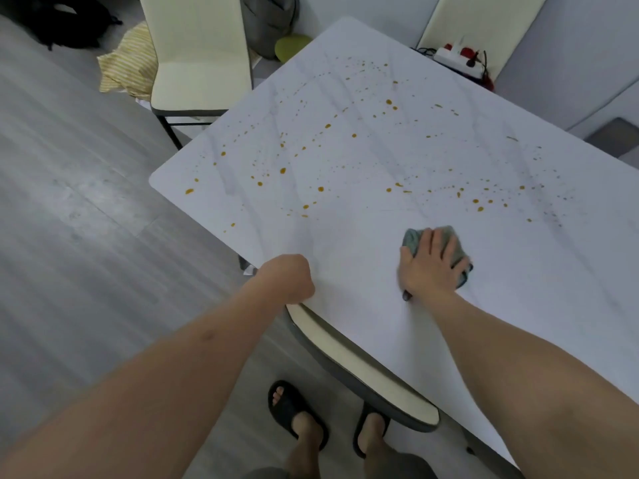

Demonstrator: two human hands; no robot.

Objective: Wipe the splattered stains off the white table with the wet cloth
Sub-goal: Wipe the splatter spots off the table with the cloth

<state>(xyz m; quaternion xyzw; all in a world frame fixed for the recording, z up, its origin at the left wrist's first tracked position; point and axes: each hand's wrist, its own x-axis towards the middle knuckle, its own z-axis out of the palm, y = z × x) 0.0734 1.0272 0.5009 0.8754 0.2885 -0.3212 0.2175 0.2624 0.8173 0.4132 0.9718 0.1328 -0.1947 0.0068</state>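
Two feet in black slippers (297, 414) are seen nearest the camera, on the grey floor (69, 219) beside the near edge of the white table (380, 323). A cream chair (363, 368) with a dark frame is tucked under that edge, partly covered by the tabletop. The left hand (288, 280) is held at the near edge of the table, its fingers curled under into a fist; whether the edge is gripped or merely touched cannot be told. The right hand (430, 262) is laid flat, fingers spread, on a grey-green wet cloth (413, 242), which is pressed onto the tabletop a little in from the near edge, to the right of the left hand. The cloth is bunched, with parts showing beyond the fingertips and at the wrist. Beyond the cloth, orange-brown splattered stains (326, 126) are scattered across the middle and far parts of the table, none touched by the cloth. At the far left a second cream chair (197, 53) is stood near the table's corner, with a yellow striped fabric (126, 63) on the floor beside it. A white power strip (458, 60) is seen past the far edge.
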